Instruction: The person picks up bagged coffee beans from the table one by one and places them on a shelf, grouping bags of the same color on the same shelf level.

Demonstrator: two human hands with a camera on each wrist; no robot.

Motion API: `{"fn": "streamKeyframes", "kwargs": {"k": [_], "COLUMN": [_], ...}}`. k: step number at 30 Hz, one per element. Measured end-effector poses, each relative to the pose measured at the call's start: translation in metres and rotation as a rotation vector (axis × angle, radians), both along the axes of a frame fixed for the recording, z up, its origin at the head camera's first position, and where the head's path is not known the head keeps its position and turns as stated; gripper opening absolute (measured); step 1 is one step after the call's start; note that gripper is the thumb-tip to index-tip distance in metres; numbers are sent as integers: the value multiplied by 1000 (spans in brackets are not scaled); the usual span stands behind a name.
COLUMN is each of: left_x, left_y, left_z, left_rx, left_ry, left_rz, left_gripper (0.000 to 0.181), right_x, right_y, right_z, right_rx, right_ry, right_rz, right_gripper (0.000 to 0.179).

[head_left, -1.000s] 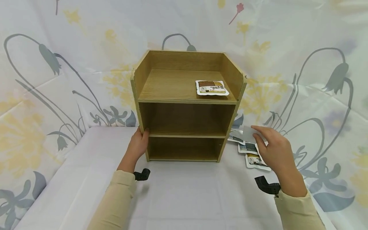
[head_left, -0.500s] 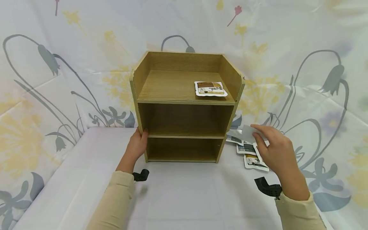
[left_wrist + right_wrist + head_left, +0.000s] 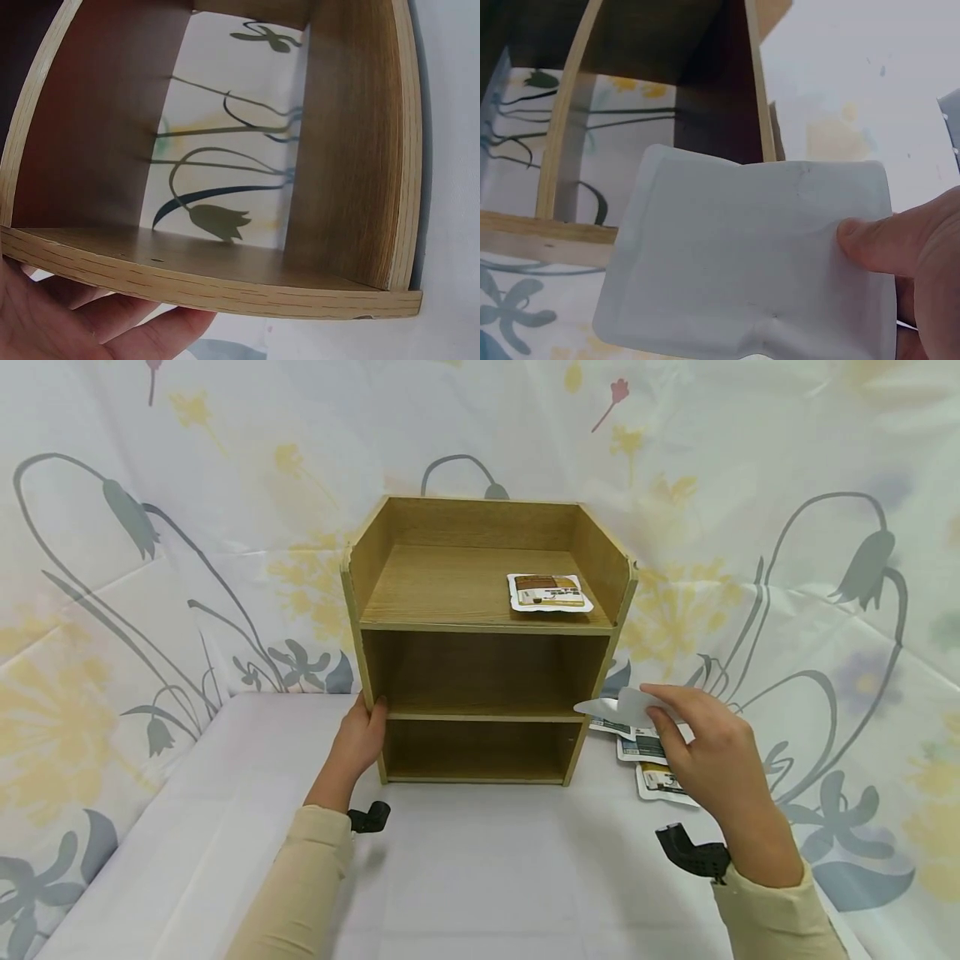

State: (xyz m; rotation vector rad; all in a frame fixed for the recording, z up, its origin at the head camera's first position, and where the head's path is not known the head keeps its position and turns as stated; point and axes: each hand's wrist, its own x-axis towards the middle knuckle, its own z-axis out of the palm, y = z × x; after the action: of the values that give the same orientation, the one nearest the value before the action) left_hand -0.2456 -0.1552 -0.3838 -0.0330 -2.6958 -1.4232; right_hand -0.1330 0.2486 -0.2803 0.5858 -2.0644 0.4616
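Several loose packets (image 3: 665, 779) lie overlapped on the white surface (image 3: 480, 860), right of the wooden shelf unit (image 3: 483, 697), and a low sweep of the wrist over them could scatter the pile. Just above, the held packet (image 3: 742, 255) overlaps the right side panel (image 3: 604, 564) in the head view; contact cannot be told, but carried straight left it might snag there and bend, and, being held at one end only, it could twist or slip loose. The shelf unit may shift if knocked on that side, since only its other side is steadied. Farther up, the top packet (image 3: 551, 593) sits near the front edge of the top board (image 3: 420, 597), so a jolt might send it off. As for the hands, the right hand (image 3: 720, 752) pinches the held packet, its fingers parted only by that thin sheet, thumb on the plain white face, the rest mostly hidden behind; the left hand (image 3: 356, 739) grips the left side panel (image 3: 372, 564) around middle-board height, thumb at the front edge, fingers against the outside
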Motion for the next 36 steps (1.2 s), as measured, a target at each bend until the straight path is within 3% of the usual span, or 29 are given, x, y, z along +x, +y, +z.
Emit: {"fn": "streamKeyframes", "kwargs": {"k": [11,23,36], "left_x": [-1,1,-1], "left_y": [0,-1,0], "left_z": [0,0,-1], "left_rx": [3,9,12], "left_ry": [20,8,5], "left_rz": [-17,-10,-4], "left_gripper": [61,61,60], "right_x": [0,-5,-8], "right_y": [-11,-35,-57], "right_z": [1,-2,-1], "right_rx": [18,-37,-67], "right_ry": [-26,46,66], "right_rz": [35,158,217], "right_gripper": [30,35,31]}}
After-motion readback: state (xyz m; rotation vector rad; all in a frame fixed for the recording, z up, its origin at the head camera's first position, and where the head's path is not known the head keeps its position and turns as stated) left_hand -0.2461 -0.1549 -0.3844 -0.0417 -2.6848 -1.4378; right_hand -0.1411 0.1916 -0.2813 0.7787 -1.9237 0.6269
